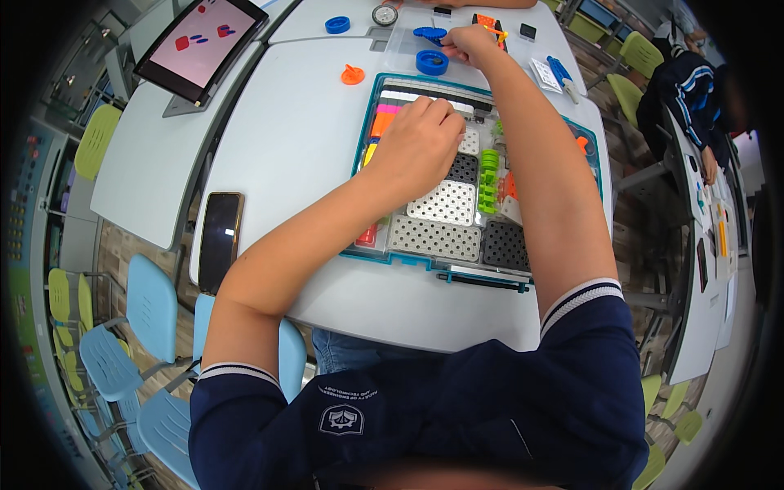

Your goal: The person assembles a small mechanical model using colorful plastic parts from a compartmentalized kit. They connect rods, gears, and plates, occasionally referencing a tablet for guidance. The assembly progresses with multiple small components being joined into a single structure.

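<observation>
My right hand (472,45) reaches to the far side of the table, its thumb and fingers pinched at the edge of a blue gear (429,33). Just nearer stands a blue ring-shaped wheel (432,62). My left hand (418,147) is over the left half of a teal-edged parts case (398,260), fingers curled downward; the fingertips and anything in them are hidden. Around it in the case are white perforated plates (442,202), dark perforated plates (506,245), green connectors (488,180) and orange pieces (381,124).
A phone (220,242) lies at the table's left edge. Beyond the case are an orange piece (352,75), a blue ring (337,25) and a grey wheel (385,15). A tablet (200,45) stands at the upper left. Another person (686,98) sits at a table on the right.
</observation>
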A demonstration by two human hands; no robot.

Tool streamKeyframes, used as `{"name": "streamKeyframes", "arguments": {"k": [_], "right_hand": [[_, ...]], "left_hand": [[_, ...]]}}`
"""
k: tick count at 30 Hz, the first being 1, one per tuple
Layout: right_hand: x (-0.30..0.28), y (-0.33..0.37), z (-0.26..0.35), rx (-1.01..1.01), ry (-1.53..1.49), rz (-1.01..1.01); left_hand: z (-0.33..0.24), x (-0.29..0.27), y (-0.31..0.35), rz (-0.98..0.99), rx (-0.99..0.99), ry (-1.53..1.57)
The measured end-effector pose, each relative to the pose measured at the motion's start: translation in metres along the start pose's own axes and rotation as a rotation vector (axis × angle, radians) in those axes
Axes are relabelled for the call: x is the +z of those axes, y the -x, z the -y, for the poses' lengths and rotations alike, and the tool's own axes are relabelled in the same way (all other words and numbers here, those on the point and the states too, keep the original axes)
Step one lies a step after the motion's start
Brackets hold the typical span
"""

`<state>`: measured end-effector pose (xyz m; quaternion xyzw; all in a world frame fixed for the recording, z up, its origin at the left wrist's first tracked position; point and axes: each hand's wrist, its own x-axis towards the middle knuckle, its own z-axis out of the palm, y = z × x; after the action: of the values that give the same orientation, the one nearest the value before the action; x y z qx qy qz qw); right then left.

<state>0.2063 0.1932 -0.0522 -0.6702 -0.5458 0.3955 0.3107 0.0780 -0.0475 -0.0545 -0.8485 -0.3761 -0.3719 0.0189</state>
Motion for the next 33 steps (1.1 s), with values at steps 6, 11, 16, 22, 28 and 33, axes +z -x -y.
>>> {"name": "streamKeyframes", "arguments": {"k": [6,11,16,22,28,33], "right_hand": [[-0.014,0.020,0.007,-0.100,0.243,0.025],[-0.043,0.086,0.023,-0.396,0.509,-0.030],[-0.039,0.234,0.002,-0.883,0.489,-0.215],[0.000,0.399,-0.065,-1.586,0.282,0.265],[0.031,0.397,-0.108,-1.469,0.352,0.762],[0.036,0.397,-0.113,-1.295,0.246,0.759]], "left_hand": [[0.001,0.002,0.000,-0.003,-0.002,-0.009],[0.002,0.003,0.001,-0.013,0.008,-0.002],[0.003,0.006,0.001,-0.020,-0.010,0.005],[0.001,0.001,0.001,0.015,-0.007,0.002],[-0.001,-0.002,0.000,0.062,-0.019,-0.017],[-0.002,-0.005,-0.002,0.043,-0.004,0.005]]}}
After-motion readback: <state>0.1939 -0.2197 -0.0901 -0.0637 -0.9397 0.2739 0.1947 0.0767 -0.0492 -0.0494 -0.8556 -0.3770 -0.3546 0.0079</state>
